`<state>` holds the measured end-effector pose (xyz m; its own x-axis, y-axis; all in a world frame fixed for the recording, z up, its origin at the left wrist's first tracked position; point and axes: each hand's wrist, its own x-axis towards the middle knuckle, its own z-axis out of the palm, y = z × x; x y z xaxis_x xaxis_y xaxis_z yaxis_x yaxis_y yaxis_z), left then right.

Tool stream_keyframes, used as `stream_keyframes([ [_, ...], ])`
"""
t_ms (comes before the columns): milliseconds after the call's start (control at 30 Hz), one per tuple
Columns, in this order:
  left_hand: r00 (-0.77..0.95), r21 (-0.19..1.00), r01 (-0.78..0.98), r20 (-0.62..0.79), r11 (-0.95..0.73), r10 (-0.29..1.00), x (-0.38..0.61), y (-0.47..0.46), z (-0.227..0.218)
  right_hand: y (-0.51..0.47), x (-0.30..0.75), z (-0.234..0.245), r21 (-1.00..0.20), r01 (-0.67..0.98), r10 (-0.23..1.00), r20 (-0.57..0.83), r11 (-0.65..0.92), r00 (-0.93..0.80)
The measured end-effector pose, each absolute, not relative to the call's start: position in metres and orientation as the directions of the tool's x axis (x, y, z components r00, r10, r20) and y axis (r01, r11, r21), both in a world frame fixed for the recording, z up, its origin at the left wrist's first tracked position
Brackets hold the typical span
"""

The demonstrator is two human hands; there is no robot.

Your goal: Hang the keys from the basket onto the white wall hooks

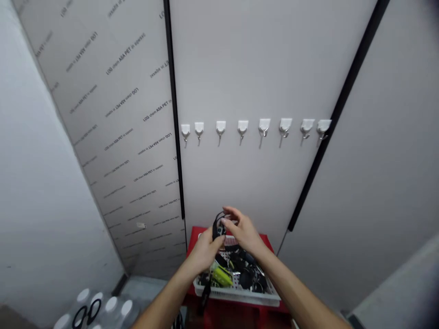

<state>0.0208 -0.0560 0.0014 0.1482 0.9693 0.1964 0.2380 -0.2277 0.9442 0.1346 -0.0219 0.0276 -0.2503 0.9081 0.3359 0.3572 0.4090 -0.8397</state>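
Note:
Both of my hands meet above a white perforated basket point(236, 296) that sits on a red stool point(197, 237). My left hand point(205, 250) and my right hand point(242, 230) are pinched on a black strap with a small dark piece point(218, 226), held up in front of the wall. The basket holds several small dark items and a yellow-green one point(221, 276). A black strap hangs over the basket's front edge point(206, 294).
A row of several white adhesive hooks point(254, 128) with metal prongs runs across the grey wall panel above. Black vertical strips point(174, 114) divide the panels. White-capped bottles and black scissors point(87, 310) lie at the lower left.

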Motion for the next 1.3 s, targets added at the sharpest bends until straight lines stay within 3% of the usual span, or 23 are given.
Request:
stream_keyframes([
  [100, 0.143, 0.877, 0.363, 0.281, -0.314, 0.949, 0.018, -0.055, 0.000, -0.020, 0.129, 0.035, -0.738, 0.462, 0.866, 0.360, 0.492, -0.347],
  [267, 0.154, 0.856, 0.396, 0.293, -0.331, 0.944, 0.017, -0.050, 0.001, -0.024, 0.124, 0.042, -0.644, 0.487, 0.804, 0.415, 0.590, -0.426],
  [500, 0.187, 0.863, 0.423, 0.216, -0.277, 0.958, 0.021, -0.044, 0.003, -0.022, 0.122, 0.038, -0.624, 0.520, 0.813, 0.450, 0.583, -0.370],
  [700, 0.030, 0.854, 0.370, 0.384, -0.367, 0.923, 0.013, -0.044, 0.010, -0.018, 0.118, 0.049, -0.659, 0.520, 0.837, 0.475, 0.543, -0.272],
  [900, 0.083, 0.897, 0.141, 0.410, -0.418, 0.908, 0.012, -0.039, 0.019, -0.015, 0.106, 0.069, -0.664, 0.483, 0.818, 0.509, 0.571, -0.267],
  [1100, -0.081, 0.926, -0.032, 0.373, -0.376, 0.924, -0.007, -0.028, 0.062, 0.000, 0.086, 0.119, -0.766, 0.261, 0.799, 0.500, 0.588, -0.333],
  [1300, -0.244, 0.907, -0.128, 0.363, -0.401, 0.899, -0.032, -0.015, 0.122, 0.024, 0.046, 0.173, -0.645, 0.251, 0.691, 0.686, 0.722, -0.226],
])
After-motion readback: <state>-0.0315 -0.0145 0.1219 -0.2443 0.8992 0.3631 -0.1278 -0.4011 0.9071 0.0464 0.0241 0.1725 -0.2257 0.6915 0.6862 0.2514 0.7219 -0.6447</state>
